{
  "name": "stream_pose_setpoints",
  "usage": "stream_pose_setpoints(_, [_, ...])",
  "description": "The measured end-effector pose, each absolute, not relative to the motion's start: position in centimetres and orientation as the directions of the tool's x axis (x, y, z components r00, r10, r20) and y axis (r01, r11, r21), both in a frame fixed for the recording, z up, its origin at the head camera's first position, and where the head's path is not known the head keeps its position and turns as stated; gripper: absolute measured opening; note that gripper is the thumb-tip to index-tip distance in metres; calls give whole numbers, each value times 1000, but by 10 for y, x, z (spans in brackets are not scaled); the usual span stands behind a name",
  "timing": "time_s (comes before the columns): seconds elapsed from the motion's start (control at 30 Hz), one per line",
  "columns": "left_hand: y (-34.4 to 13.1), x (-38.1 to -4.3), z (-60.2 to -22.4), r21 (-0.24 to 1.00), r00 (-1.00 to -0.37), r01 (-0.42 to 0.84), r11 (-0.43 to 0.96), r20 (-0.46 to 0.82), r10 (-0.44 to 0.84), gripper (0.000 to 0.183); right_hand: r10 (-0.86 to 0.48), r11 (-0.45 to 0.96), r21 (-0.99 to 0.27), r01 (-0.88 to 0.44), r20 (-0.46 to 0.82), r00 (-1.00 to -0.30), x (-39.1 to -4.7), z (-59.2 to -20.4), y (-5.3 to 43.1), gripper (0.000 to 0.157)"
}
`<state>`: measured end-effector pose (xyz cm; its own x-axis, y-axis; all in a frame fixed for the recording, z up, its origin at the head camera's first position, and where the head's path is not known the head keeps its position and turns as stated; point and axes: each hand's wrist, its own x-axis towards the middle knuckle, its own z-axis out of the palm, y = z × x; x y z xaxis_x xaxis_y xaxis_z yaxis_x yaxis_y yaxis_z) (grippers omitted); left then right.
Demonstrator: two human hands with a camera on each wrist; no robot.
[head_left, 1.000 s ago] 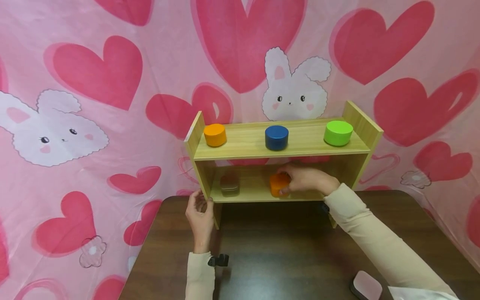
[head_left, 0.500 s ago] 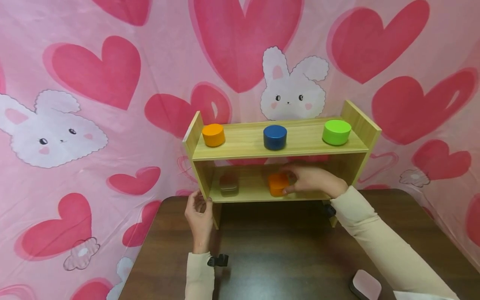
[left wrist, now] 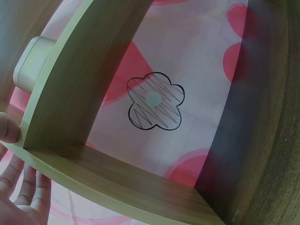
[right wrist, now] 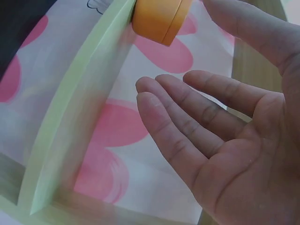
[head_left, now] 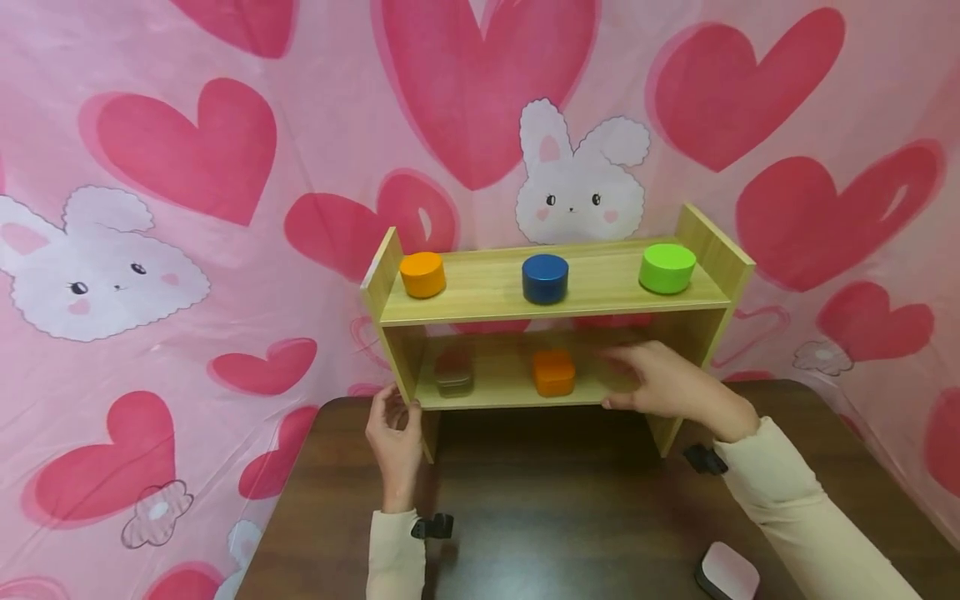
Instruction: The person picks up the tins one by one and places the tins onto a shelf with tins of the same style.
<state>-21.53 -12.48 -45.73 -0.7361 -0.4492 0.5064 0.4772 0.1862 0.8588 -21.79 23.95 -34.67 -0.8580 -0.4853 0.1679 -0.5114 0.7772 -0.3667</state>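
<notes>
A two-tier wooden shelf (head_left: 480, 312) stands on the table. My left hand (head_left: 393, 446) holds its left side panel near the lower board, with the thumb at the front edge and the fingers on the outer side. On the lower board sits an orange square tin (head_left: 553, 377). To the right of that tin is my right hand (head_left: 663, 383), fingers spread and holding nothing. The right wrist view shows a gap between the fingers (right wrist: 180, 140) and the orange tin (right wrist: 157, 21). A pinkish tin (head_left: 454, 375) occupies the lower board's left part, in shade.
Along the top board stand a round orange tin (head_left: 423, 275), a blue tin (head_left: 545, 279) and a green tin (head_left: 667, 268). A pink-lidded square tin (head_left: 727, 572) lies on the dark table (head_left: 555, 517) at front right. A patterned pink cloth (head_left: 337, 108) hangs behind.
My right hand has let go of the orange square tin and moved to the right, away from it. The left hand has stayed on the shelf's side panel.
</notes>
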Motion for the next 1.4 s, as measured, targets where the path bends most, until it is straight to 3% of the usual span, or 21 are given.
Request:
stream_pose_setpoints(0.53, [-126,-216,-459,857,-735,482,183,509,-447,28,-475,761,-433,-484,137,-869,-182,-356,250,61])
stream_pose_setpoints(1.4, [-127,-215,-459,860,-739,471,195,506,-446,28,-452,767,-398,-504,223,-864,-159,-384,274,58])
